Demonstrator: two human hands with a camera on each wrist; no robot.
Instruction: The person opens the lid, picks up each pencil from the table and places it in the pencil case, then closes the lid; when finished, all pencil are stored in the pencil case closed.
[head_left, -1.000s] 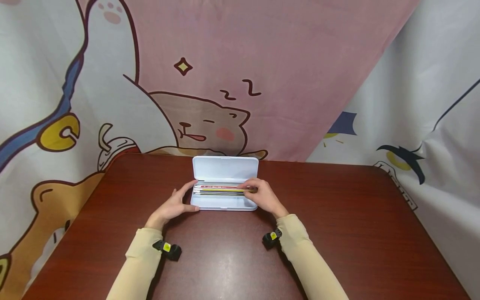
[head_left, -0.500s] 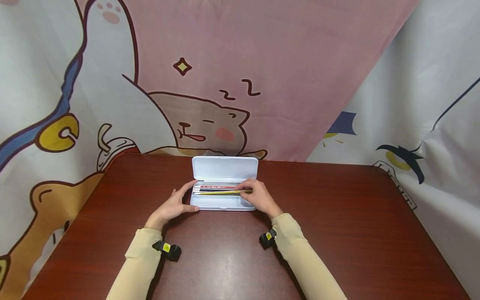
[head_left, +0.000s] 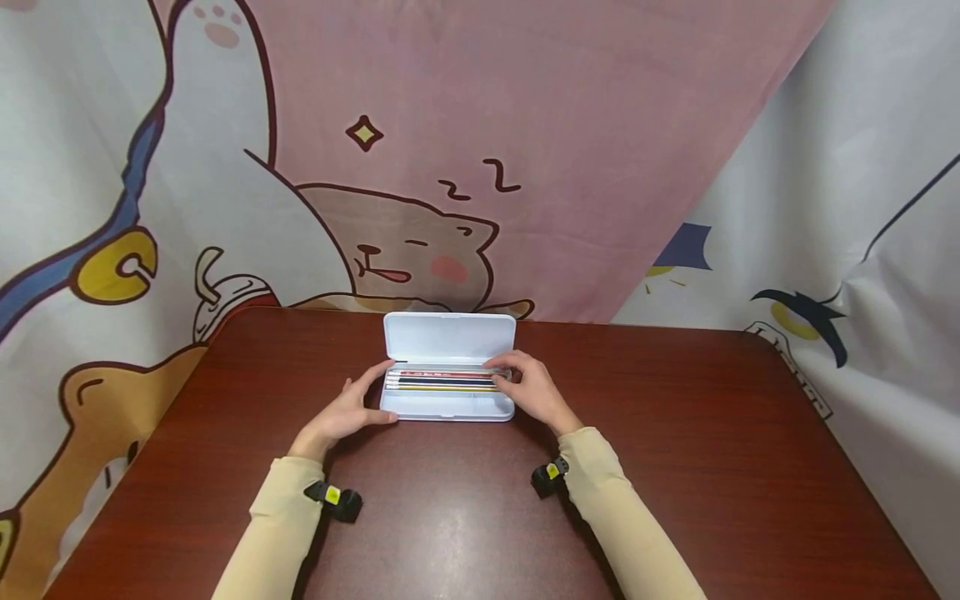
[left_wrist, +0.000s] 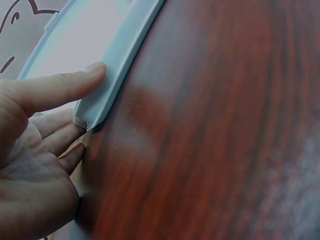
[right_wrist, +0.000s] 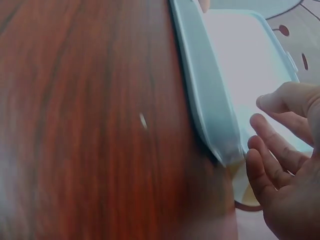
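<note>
A white pencil case (head_left: pixel 450 407) stands on the table with its lid (head_left: pixel 450 337) raised. Inside lie several pencils (head_left: pixel 438 375) side by side, with a yellow pencil (head_left: pixel 442 389) nearest the front. My left hand (head_left: pixel 347 408) grips the case's left end, index finger at the back corner and thumb on the front rim. In the left wrist view the thumb (left_wrist: pixel 82 82) presses on the front wall. Over the right ends of the pencils is my right hand (head_left: pixel 528 389), its thumb and index finger apart. The right wrist view has its fingers (right_wrist: pixel 272 145) loosely bent beside the case's end.
The reddish-brown wooden table (head_left: pixel 450 517) extends in front and to both sides. Close behind the case hangs a cartoon-printed cloth (head_left: pixel 600 167). Each wrist carries a small black camera, the left camera (head_left: pixel 345 504) and the right camera (head_left: pixel 543 481).
The yellow pencil, pinched and slanted over the others half a second ago, now lies level at the front of the row. My right hand has let it go and shifted right. The left hand stays.
</note>
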